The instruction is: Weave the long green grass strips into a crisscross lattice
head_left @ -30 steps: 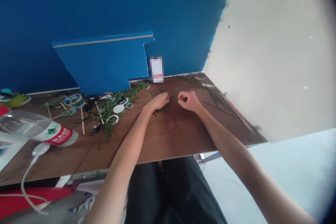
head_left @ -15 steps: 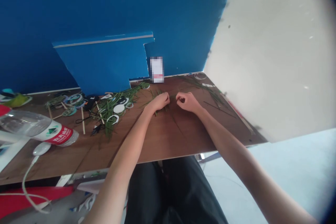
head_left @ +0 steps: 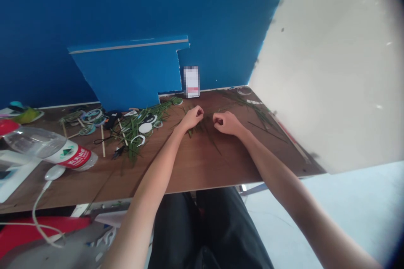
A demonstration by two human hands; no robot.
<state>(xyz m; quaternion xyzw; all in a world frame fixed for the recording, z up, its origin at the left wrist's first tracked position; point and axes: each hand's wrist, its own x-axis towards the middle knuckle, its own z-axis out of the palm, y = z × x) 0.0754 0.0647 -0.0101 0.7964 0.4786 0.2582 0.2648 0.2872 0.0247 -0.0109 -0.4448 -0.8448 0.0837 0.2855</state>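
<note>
Over the middle of the brown table, my left hand is closed with its fingers curled in a pinch. My right hand is a short gap away to the right, its fingers also curled together. Long green leaf strips lie beneath and between the hands. Whatever the fingertips hold is too thin and blurred to make out. Left of my left hand, a pile of green leaf strips bears a white disc and a white ring.
A clear plastic bottle with a red cap lies at the left, beside a white device with a cable. Round pieces on sticks lie behind. A blue panel leans on the back wall. More leaf strips lie at right.
The view has shifted slightly, so the table things sit a little further right. My left hand's fingers have opened slightly at the pinch; the right hand keeps nearly the same pose.
</note>
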